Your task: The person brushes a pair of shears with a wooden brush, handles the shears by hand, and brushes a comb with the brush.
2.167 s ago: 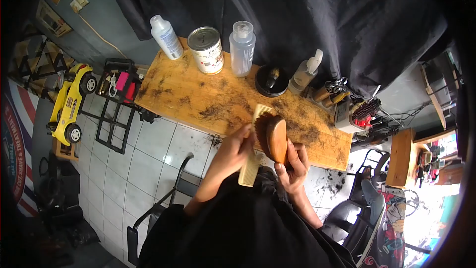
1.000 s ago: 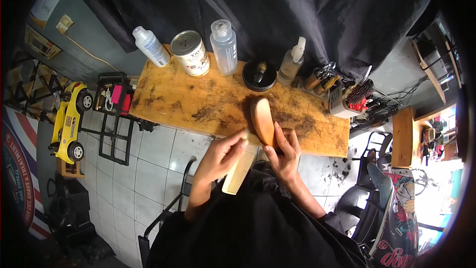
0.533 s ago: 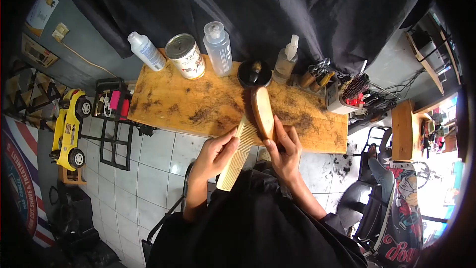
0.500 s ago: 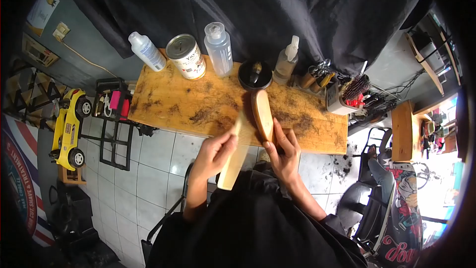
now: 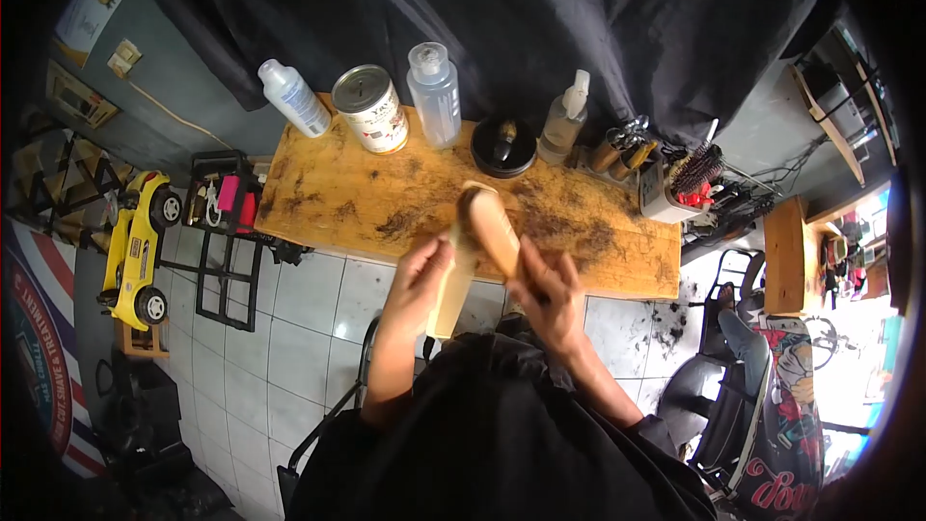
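Note:
A pale yellow comb is gripped by my left hand, which is closed on its side edge. My right hand is closed on the lower end of a wooden-backed brush, a little blurred by motion. The brush leans to the left, with its upper end over the upper part of the comb. Its bristles are mostly hidden, and whether they touch the comb I cannot tell. Both tools are held above the near edge of a wooden table strewn with dark hair.
Along the table's back stand a white bottle, a can, a clear bottle, a black bowl, a spray bottle and a brush holder. A chair stands at right; hair lies on the tiled floor.
The brush has tilted and moved left over the comb. The comb stands more upright and slightly higher. My view has shifted a little, so the table items appear slightly further right.

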A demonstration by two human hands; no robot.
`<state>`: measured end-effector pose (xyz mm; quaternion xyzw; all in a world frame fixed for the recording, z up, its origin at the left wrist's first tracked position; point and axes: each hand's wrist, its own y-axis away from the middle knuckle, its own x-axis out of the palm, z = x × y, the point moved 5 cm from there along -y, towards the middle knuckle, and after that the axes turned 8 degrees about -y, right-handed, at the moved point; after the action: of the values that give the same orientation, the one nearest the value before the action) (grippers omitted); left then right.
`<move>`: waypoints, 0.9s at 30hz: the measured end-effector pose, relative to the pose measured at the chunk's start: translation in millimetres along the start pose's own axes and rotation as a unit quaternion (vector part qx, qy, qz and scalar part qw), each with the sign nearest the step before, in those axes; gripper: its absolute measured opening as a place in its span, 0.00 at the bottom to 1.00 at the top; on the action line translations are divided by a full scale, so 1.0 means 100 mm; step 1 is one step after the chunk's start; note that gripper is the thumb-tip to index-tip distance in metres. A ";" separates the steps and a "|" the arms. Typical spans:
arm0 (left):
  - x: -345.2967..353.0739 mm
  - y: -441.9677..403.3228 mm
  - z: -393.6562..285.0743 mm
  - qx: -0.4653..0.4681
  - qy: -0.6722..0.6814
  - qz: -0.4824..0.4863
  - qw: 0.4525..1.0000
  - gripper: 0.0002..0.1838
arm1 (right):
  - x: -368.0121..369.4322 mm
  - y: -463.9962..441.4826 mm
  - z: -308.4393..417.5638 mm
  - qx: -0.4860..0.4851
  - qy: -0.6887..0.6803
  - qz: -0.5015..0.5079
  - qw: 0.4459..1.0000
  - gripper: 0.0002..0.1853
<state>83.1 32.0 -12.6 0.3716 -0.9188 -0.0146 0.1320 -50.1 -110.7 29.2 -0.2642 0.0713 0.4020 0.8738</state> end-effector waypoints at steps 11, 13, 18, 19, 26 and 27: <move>-0.13 -0.03 -0.06 -0.059 0.131 -0.091 0.985 0.18 | -0.15 0.19 -0.08 -0.016 -0.027 0.080 0.996 0.26; -0.01 -0.02 -0.02 -0.082 0.161 -0.061 0.982 0.18 | -0.20 -0.05 -0.05 0.022 -0.005 0.010 1.000 0.26; 0.31 0.01 -0.10 -0.194 0.197 0.083 0.958 0.22 | -0.03 -0.15 -0.11 0.028 -0.036 0.018 0.999 0.27; 0.26 -0.03 -0.05 -0.182 0.207 0.148 0.950 0.24 | 0.05 -0.08 -0.11 0.052 -0.054 0.058 0.995 0.27; -0.06 -0.29 0.20 -0.136 0.409 0.118 0.895 0.30 | 0.13 0.36 0.06 0.044 -0.074 0.263 0.961 0.28; 0.03 -0.27 0.03 -0.104 0.315 0.048 0.942 0.29 | 0.08 0.29 0.06 -0.002 -0.073 0.203 0.976 0.27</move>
<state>98.4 10.6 -17.7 0.2967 -0.8405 0.0146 0.4530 -66.8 -87.3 19.7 -0.2160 0.0584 0.5897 0.7760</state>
